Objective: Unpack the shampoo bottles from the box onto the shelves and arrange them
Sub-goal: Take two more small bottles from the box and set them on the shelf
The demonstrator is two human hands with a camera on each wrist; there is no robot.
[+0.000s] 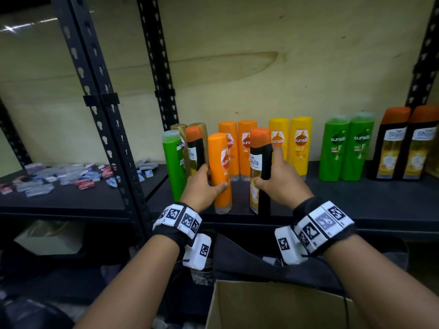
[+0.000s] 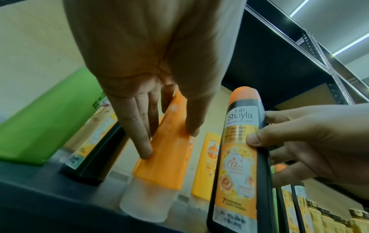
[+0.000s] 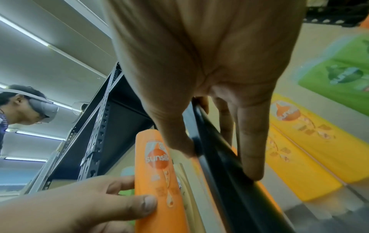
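Both forearms reach forward over the cardboard box [image 1: 273,305] to the front edge of the black shelf [image 1: 356,205]. The left hand [image 1: 202,184] grips 1 orange bottle [image 1: 222,172]: the thumb lies on its right face, the other fingers [image 2: 139,134] wrap its left side. This bottle stands cap-down on the shelf, tilted slightly. The right hand [image 1: 282,184] grips 1 black bottle with an orange cap [image 1: 260,169]: the thumb presses the label side, the fingers [image 3: 251,149] curl round the back, and the index finger extends upward. This bottle stands near the shelf's front edge, just beside the orange bottle.

Behind the hands stand 2 orange bottles [image 1: 237,148], 2 yellow bottles [image 1: 300,146], 2 green bottles [image 1: 345,148] and 2 black bottles [image 1: 403,143] in pairs along the back. At the left stand 1 green bottle [image 1: 173,162], 1 black bottle [image 1: 196,150] and 2 gold bottles [image 1: 180,129]. Small packets [image 1: 59,176] lie scattered on the adjoining left shelf.
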